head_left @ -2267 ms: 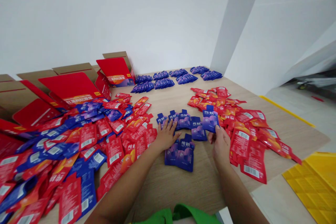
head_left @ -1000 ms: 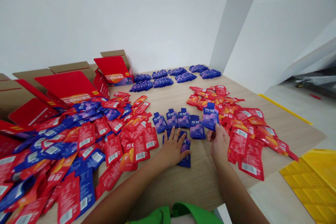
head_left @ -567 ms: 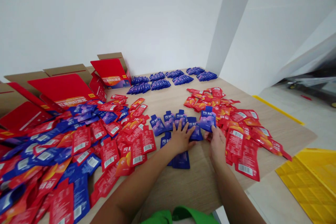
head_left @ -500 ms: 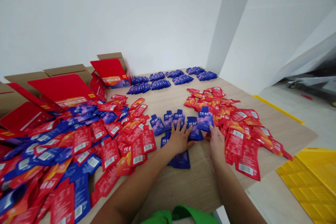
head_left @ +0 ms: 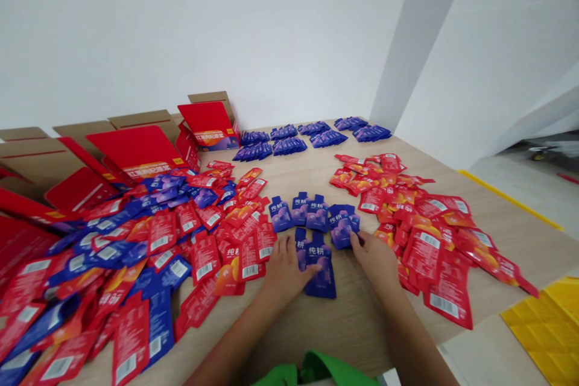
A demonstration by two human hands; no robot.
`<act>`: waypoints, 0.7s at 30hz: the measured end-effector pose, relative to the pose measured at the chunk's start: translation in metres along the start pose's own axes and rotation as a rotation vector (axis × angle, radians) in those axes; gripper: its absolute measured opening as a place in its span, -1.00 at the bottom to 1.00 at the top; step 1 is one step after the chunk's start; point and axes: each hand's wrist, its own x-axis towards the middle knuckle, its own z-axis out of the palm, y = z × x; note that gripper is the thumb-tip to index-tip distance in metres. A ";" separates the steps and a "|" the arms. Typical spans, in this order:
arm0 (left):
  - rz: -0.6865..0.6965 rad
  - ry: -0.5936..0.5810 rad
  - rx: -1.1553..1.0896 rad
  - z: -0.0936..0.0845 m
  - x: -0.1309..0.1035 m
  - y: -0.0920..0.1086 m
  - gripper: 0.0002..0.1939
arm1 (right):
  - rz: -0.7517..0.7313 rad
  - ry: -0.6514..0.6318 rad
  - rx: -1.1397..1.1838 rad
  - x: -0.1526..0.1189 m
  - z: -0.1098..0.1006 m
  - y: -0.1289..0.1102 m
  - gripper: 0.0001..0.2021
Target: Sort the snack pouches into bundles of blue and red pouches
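Observation:
Several blue pouches with purple fruit pictures lie in a small group in front of me. My left hand (head_left: 284, 271) rests at the near side of this group, fingers stretched and thumb apart, the thumb touching the nearest blue pouch (head_left: 321, 280). My right hand (head_left: 376, 258) pinches the lower right corner of another blue pouch (head_left: 340, 228), which overlaps others beneath it. Behind my left hand, a blue pouch (head_left: 280, 214) and two neighbours lie face up in a row. The left fingertips partly cover a pouch beside the nearest one.
A mixed heap of red and blue pouches (head_left: 163, 232) spreads on the left, before open red cartons (head_left: 136, 151). Red pouches (head_left: 416, 223) are piled on the right. Fanned blue stacks (head_left: 289, 146) line the table's back. A yellow crate (head_left: 543, 325) stands beyond the right edge.
My left hand has drawn back toward me from the upper pouches to the nearest ones. My right hand has lowered its blue pouch onto the right-hand pouches. The view has shifted left.

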 end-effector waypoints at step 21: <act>-0.147 -0.059 -0.794 0.008 0.013 0.013 -0.03 | 0.049 -0.229 0.058 0.024 -0.001 -0.033 -0.26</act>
